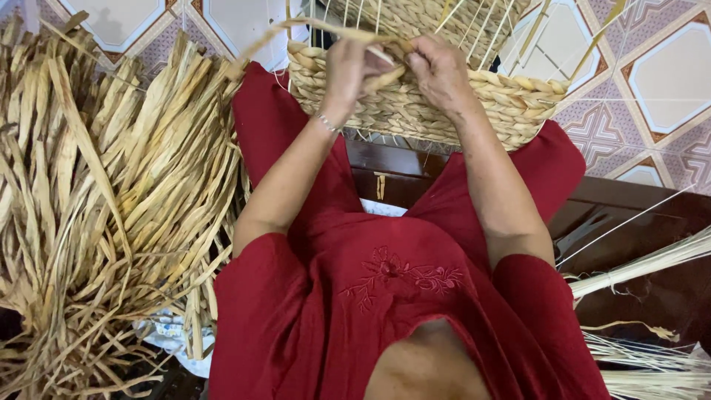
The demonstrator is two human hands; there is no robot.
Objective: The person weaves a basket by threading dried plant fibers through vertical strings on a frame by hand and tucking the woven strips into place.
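Starting at the left, a big loose heap of dried straw strips [96, 207] lies piled on the floor beside the person's red-clad knee, flat ribbons that look light, dry and pliant, likely to fray or split if bent sharply. Toward the middle, the left hand [352, 70] has its fingers curled shut around a twisted strand [326, 31] that trails off up and to the left; a thin bracelet [327, 123] sits at that wrist. Just beside it, the right hand [437, 70] pinches closed on the same braid where it meets the top woven row of the half-made basket [415, 111], which rests on the person's lap against the tiled floor [666, 81]. The basket looks light but fairly stiff in its finished coils, while the thin upright stakes [481, 30] above them seem springy and easy to kink, so the firm braided wall is probably the safer place to hold. At the right, bundles of pale thin fibres [652, 259] lie across a dark wooden surface.
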